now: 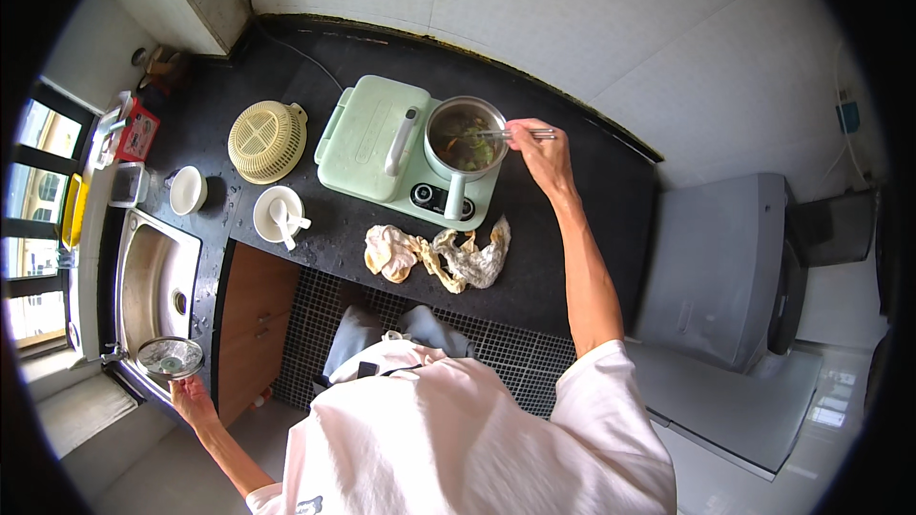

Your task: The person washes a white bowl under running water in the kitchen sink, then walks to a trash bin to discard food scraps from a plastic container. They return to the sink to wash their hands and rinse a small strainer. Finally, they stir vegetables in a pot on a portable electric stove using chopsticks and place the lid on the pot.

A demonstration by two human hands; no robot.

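My right hand (pixel 544 156) grips metal chopsticks (pixel 533 134), whose tips reach into the saucepan (pixel 434 157). Dark broth with green leaves and orange bits (pixel 469 146) fills part of the pan. The pan rests on the right side of a pale green electric cooker (pixel 376 129), its handle (pixel 455 200) pointing toward me over the control knobs. At the far left, my left hand (pixel 192 400) holds a round glass lid (pixel 170 357) by its edge, over the near end of the sink (pixel 154 279). The lid looks wet or fogged.
Crumpled cloths (pixel 436 257) lie at the counter's front edge. Left of the cooker are a cream plastic basket (pixel 268 143), a white bowl with spoons (pixel 279 214) and another white bowl (pixel 188 190). A power cord (pixel 304 57) runs behind. A grey appliance (pixel 708 265) stands to the right.
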